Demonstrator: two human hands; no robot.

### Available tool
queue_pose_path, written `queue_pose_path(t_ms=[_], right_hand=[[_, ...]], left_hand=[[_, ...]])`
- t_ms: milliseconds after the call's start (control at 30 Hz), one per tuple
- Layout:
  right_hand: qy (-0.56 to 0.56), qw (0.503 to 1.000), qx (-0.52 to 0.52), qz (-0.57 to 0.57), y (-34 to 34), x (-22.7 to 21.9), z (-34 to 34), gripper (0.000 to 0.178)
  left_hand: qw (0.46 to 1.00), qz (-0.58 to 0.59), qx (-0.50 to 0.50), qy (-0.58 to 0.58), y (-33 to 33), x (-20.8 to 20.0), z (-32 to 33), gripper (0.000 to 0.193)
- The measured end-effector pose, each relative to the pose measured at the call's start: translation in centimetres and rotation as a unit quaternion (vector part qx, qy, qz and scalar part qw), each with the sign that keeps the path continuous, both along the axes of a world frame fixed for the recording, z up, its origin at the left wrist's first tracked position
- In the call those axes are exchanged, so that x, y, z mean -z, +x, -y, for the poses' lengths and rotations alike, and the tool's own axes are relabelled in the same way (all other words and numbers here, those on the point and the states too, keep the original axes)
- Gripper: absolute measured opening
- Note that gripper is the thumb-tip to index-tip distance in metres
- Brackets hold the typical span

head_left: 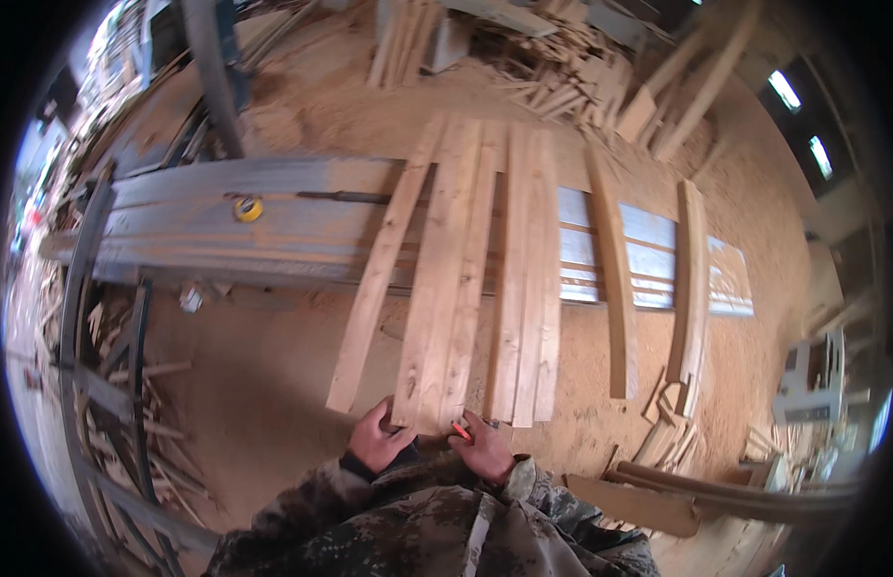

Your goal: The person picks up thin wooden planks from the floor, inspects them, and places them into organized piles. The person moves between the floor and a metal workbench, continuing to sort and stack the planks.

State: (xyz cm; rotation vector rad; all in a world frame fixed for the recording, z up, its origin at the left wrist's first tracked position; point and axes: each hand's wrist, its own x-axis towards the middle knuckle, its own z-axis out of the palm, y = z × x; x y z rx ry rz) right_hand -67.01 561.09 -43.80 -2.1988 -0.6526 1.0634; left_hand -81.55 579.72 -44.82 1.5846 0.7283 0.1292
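My left hand [377, 439] is closed at the near left corner of a group of long wooden boards [439, 279] lying side by side. At the near right corner of that group is my right hand [489, 452], with a slim red marking pencil [462, 432] pinched in its fingers. Just right of it lies a second group of boards [526, 288], its near ends sticking out toward me. One single board [381, 279] rests at a slant on the left. All of these lie across a long grey metal table [302, 240].
A yellow tape measure [248, 209] and a dark bar [341, 197] lie on the table. Two more boards, one single board [612, 279] and a thicker one [692, 279], cross it farther right. Wood offcuts [571, 77] heap on the sawdust-covered floor behind. A dark metal frame [81, 317] stands left.
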Motion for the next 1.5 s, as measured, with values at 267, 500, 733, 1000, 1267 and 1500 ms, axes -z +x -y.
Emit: queue_pose_path(t_ms=[267, 500, 733, 1000, 1267, 1500], right_hand=[[0.137, 0.965, 0.181, -0.132, 3.8, -5.0, -1.6, 0.036], [0.191, 0.954, 0.189, -0.134, 3.6, -2.8, -0.1, 0.040], [0.208, 0.925, 0.265, -0.178, 4.0, -2.6, 3.6, 0.040], [0.362, 0.811, 0.436, -0.144, 8.2, -3.5, 13.0, 0.037], [0.321, 0.651, 0.688, -0.019, 15.0, -2.0, 30.5, 0.030], [0.396, 0.471, 0.771, -0.167, 22.6, 4.7, 42.7, 0.021]], left_hand=[[0.937, 0.049, -0.086, 0.335, 3.2, -0.3, -8.4, 0.071], [0.969, 0.012, 0.028, 0.244, 10.2, 5.1, -15.1, 0.074], [0.985, 0.126, 0.110, 0.038, 13.6, 2.3, -13.5, 0.066], [0.972, 0.112, 0.041, -0.203, 11.9, 4.0, -11.0, 0.063], [0.978, 0.054, -0.018, -0.201, 9.2, 6.6, -11.4, 0.060], [0.951, -0.070, -0.232, 0.190, 9.1, 4.6, -8.6, 0.070]])
